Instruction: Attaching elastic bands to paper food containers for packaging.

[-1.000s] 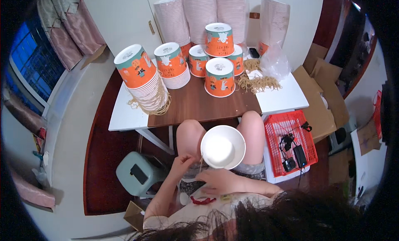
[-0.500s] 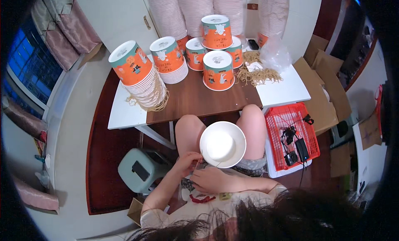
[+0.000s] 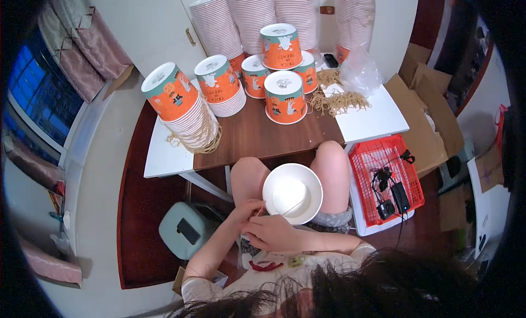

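Observation:
In my lap rests a paper bucket (image 3: 293, 178), its white inside facing up. My left hand (image 3: 247, 214) is closed in a pinch at the bucket's near-left rim, with a thin cord (image 3: 259, 211) between its fingertips. Just nearer to me, my right hand (image 3: 271, 233) is closed by the same rim, its fingertips close to the left hand's. A free end of thin cord sticks out from the right hand over the bucket's white inside. The right fingertips are partly hidden.
Orange-and-green buckets (image 3: 285, 98) stand upside down on the table (image 3: 241, 134). Tan cords (image 3: 339, 103) lie in a pile; more hang over the left bucket stack (image 3: 192, 126). A red basket (image 3: 364, 183) holds black cables and adapters. A grey-green stool (image 3: 178, 214) carries a phone.
My right hand has shifted slightly left, closer to my left hand. The cord end over the bucket now reaches farther across its inside. The whole view has tilted a little.

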{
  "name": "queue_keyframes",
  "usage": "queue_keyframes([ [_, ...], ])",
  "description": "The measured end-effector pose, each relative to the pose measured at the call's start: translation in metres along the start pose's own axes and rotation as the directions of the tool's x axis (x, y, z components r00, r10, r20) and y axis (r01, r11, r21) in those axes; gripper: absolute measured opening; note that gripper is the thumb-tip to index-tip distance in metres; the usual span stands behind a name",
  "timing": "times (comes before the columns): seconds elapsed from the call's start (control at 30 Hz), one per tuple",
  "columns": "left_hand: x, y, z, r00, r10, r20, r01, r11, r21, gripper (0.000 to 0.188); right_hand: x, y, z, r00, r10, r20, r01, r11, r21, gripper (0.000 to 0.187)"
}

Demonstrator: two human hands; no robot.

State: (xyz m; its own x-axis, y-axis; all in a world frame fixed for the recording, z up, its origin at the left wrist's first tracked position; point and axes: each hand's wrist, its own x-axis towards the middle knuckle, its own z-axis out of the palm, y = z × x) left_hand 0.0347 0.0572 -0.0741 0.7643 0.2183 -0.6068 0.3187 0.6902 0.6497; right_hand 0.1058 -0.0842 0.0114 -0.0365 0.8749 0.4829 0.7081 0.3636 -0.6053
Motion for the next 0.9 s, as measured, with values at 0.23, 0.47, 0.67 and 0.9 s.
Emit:
queue_keyframes([
  [0.23, -0.006, 0.013, 0.023, 0.974, 0.142, -0.174, -0.096, 0.964, 0.246, 0.013, -0.006, 0.001, -0.025, 0.999, -0.046, 0.027, 0.048, 0.998, -0.047, 0.016],
  [0.47, 0.022, 0.038, 0.017, 0.813, 0.523, 0.256, -0.447, 0.278, 0.851, 0.018, -0.010, -0.018, -0.062, 0.962, -0.044, 0.268, 0.103, 0.972, -0.211, 0.017],
  [0.67, -0.034, 0.107, 0.033, 0.479, 0.805, 0.350, -0.423, -0.137, 0.895, 0.009, 0.015, -0.036, -0.090, 0.944, -0.187, 0.273, 0.228, 0.966, -0.126, 0.019],
  [0.9, -0.137, 0.229, 0.008, -0.219, 0.786, 0.578, 0.275, -0.519, 0.810, 0.016, 0.120, 0.000, -0.082, 0.865, -0.467, 0.184, 0.495, 0.731, -0.470, 0.017],
])
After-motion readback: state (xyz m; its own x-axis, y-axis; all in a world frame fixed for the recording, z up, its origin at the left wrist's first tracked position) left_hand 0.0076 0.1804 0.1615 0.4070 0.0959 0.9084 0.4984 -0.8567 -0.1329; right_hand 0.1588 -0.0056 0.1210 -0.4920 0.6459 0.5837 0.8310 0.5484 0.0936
